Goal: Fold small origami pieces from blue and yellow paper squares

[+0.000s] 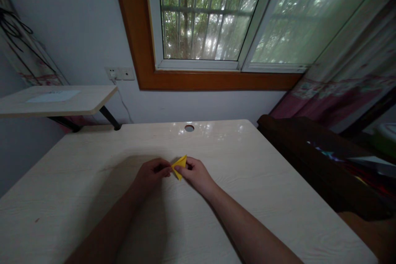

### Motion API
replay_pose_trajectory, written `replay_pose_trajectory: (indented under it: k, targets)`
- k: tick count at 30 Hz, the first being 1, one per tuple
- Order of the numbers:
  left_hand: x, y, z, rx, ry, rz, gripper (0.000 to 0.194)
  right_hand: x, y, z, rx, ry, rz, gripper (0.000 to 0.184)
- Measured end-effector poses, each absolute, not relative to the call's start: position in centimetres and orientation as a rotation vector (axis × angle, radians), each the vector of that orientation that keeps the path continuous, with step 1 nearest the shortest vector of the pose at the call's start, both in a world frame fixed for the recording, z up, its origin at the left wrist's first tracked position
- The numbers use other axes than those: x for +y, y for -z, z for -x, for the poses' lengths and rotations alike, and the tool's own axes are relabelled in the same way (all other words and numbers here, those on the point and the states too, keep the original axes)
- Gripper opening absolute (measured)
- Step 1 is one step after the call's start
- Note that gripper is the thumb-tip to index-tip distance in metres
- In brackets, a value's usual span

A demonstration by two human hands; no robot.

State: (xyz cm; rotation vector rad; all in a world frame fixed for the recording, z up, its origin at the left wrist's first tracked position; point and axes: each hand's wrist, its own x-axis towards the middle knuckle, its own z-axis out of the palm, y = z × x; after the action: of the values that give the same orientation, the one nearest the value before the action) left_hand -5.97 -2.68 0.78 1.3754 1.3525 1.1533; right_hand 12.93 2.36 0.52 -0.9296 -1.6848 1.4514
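A small folded piece of yellow paper [182,161], roughly triangular, is held just above the middle of the pale wooden table [235,206]. My right hand [198,174] grips it from the right, with the thumb lying across its front. On the other side, my left hand [154,172] is closed, thumb and forefinger pinched at the paper's left corner. Part of the paper is hidden behind the right thumb and fingers.
A raised shelf [83,106] with a white sheet [54,96] stands at the back left. A cable hole [189,128] lies near the table's far edge, below the window [207,20]. Dark wooden furniture [297,148] borders the right side.
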Motion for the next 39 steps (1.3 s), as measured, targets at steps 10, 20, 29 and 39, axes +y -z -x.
replay_pose_trajectory:
  k: [10, 20, 29, 39]
  targets:
    - [-2.69, -0.78, 5.88, 1.336, -1.172, -1.35, 0.019, 2.42, -0.7, -13.02, -1.664, -1.476, 0.922, 0.026]
    - [-2.7, -0.66, 6.02, 1.356, -1.138, -1.379, 0.02, 2.42, -0.71, -12.96, -1.676, -1.501, 0.958, 0.03]
    - [-2.62, -0.28, 6.14, 1.339, -1.148, -1.391, 0.022, 2.35, -0.78, -13.0, -1.682, -1.487, 0.955, 0.03]
    - [-2.66, -0.45, 5.96, 1.361, -1.127, -1.42, 0.022, 2.27, -1.01, -13.04, -1.708, -1.448, 0.956, 0.028]
